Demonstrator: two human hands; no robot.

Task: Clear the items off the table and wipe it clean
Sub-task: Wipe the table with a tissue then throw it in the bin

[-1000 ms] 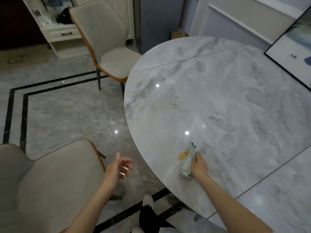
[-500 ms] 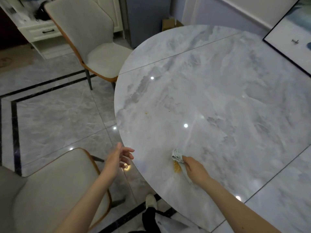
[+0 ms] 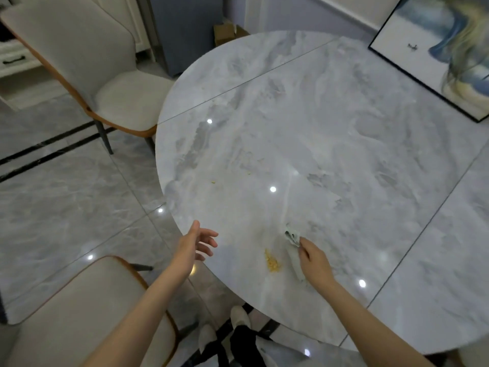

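Two chairs flank the marble table [image 3: 330,133]: one [image 3: 87,75] at the far left edge, one [image 3: 79,308] near, under the left forearm. The right hand [image 3: 315,263] pinches a pale cloth [image 3: 293,243] flat on the tabletop, a small heap of yellow crumbs [image 3: 272,262] just beside it (more specks [image 3: 213,182] lie farther off). The left hand [image 3: 191,247] hovers at the table's edge, fingers loosely spread. A framed picture [image 3: 434,49] rests at the far right.
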